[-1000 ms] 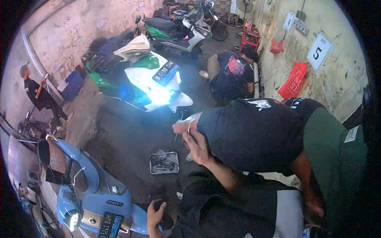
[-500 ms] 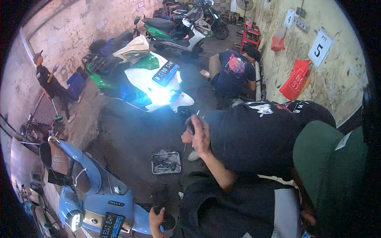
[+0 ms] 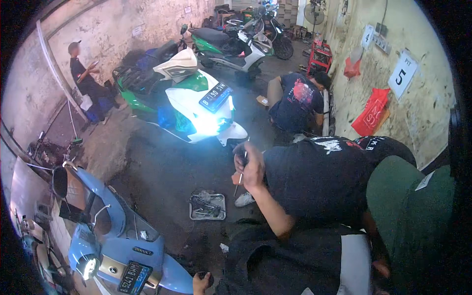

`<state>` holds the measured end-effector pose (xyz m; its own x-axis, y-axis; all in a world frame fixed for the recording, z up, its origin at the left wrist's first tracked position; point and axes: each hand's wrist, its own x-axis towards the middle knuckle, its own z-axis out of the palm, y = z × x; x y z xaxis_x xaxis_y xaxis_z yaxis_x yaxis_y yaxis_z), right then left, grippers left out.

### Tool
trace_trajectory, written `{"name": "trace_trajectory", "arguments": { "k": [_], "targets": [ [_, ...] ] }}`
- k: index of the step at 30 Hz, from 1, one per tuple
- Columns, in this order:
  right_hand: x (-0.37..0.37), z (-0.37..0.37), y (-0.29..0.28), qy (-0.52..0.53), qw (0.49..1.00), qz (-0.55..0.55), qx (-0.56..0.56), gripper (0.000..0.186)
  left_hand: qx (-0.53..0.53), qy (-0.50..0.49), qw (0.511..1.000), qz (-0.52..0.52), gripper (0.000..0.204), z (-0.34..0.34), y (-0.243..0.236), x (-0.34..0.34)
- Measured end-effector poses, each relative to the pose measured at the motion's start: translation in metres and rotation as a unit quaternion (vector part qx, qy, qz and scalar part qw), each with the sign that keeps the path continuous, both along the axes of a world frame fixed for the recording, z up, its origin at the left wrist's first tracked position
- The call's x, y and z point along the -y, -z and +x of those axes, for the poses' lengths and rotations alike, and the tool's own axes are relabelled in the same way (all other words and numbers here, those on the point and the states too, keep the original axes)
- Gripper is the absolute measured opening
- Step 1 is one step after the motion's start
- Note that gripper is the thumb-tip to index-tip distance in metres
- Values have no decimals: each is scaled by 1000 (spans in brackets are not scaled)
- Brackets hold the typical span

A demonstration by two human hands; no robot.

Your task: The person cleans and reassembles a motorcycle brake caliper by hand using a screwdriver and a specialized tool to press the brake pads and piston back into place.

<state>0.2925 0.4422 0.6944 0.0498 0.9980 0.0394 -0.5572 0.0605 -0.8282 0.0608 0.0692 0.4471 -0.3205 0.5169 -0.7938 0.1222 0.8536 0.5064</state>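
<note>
My right hand is raised in the middle, its forearm rising from a dark sleeve. Its fingers are closed round a thin metal rod-shaped tool with a dark part near the fingers; the exact kind does not show. Low at the frame's edge, my left hand is curled against something dark and round that I cannot make out. It is close to the front of a light blue scooter. Between the hands, on the floor, a metal tray holds several small tools and parts.
A white and green scooter with its headlight on stands ahead. Black-shirted co-workers bend close on my right, one under a green cap. Another person crouches by the wall. A person is at the far left.
The view has shifted slightly, so most things sit a little further right. My left hand appears lower. More of the tool's shaft shows below my right hand.
</note>
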Motion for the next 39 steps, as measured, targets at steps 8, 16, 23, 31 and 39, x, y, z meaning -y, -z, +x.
{"name": "trace_trajectory", "arguments": {
  "k": [8, 16, 23, 31, 39],
  "targets": [
    [-9, -26, -17, 27, 999, 18, -37, 29, -52, -116, 974, 189, 31, -11, -24, 0],
    [50, -80, -9, -279, 932, 149, 179, 18, 235, 72, 730, 638, 34, -21, -267, 0],
    [-123, -5, -73, 56, 995, 74, 22, 22, 213, 171, 779, 564, 53, -46, -298, 18],
    [-216, -25, -60, 150, 970, 89, 167, 16, 227, 96, 791, 560, 28, -94, -288, -56],
    [-111, -93, 186, -181, 804, 29, 566, 26, 229, 225, 742, 589, 11, -171, -286, -170]
  ]
}}
